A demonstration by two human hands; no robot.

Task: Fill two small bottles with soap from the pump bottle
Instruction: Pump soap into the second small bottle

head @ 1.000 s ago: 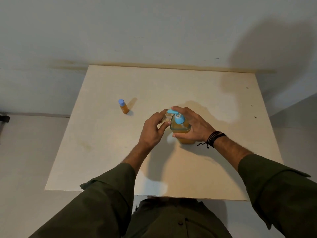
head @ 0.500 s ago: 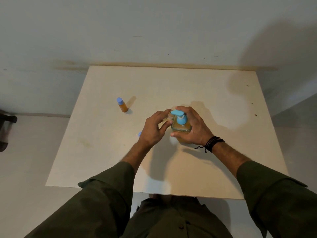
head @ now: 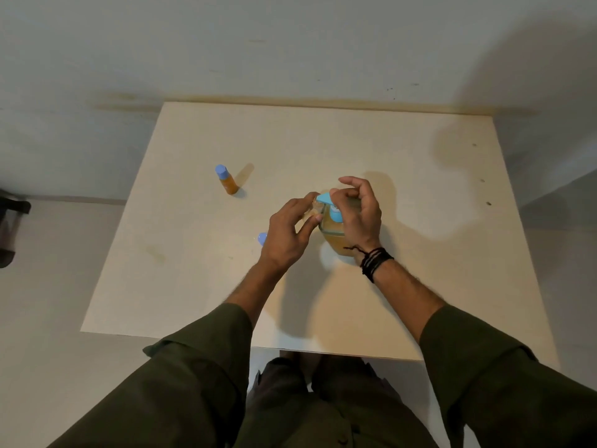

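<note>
1. A pale wooden tabletop (head: 403, 292) stands against a grey wall
2. The left hand (head: 287, 237) pinches a small clear bottle (head: 311, 211) under the blue spout of the amber pump bottle (head: 332, 234)
3. The right hand (head: 358, 215) rests curled over the pump
4. A capped orange bottle (head: 227, 182) stands well apart, a loose blue cap (head: 262, 239) near the left hand

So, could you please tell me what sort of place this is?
Probably a plain indoor room set up for recording, not a bathroom or kitchen: a bare plywood tabletop stands against a scuffed pale wall, holding only the soap pump bottle and a filled, capped small bottle.
</note>
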